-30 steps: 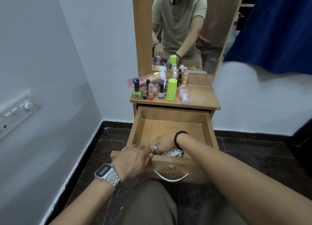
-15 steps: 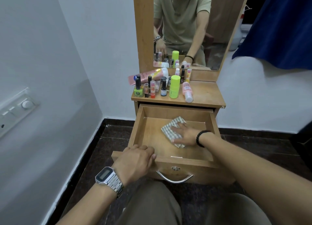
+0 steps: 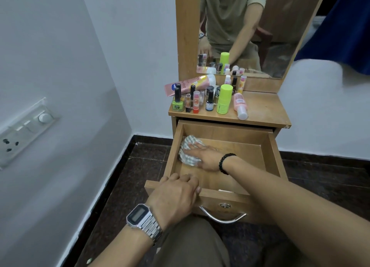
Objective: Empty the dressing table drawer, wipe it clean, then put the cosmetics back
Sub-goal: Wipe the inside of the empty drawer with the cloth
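Taking the drawer (image 3: pixel 266 156) as the landmark: half a second ago the right hand (image 3: pixel 206 156) pressed the checked cloth (image 3: pixel 187 150) near the middle of the drawer floor, towards its back; now hand and cloth sit in the drawer's back left corner, the cloth bunched against the left wall. A second ago the cloth lay crumpled just behind the drawer's front panel. The wipe thus appears to sweep the whole floor, which suggests the cleaning step is well under way but not finished, as the right half of the floor lies bare beyond the hand. The right hand's fingers (image 3: pixel 197 146) lie fairly straight and together, flat on the cloth, pressing rather than gripping it. The left hand (image 3: pixel 174 198) stays on the drawer's front edge at its left end, fingers curled over the rim, steadying it. The drawer holds only the cloth; the cosmetics (image 3: pixel 208 98) stand clustered on the counter (image 3: pixel 264 110) directly above and behind the drawer, towards its left side, so putting them back remains to be done. As for writing, the pink tube (image 3: pixel 190 84) lying at the back of that cluster bears a round dark-blue logo and some lettering too blurred to read. The dark nail-polish bottle (image 3: pixel 209 102) carries a pale label, the green stick (image 3: pixel 224 100) small dark print, both illegible.
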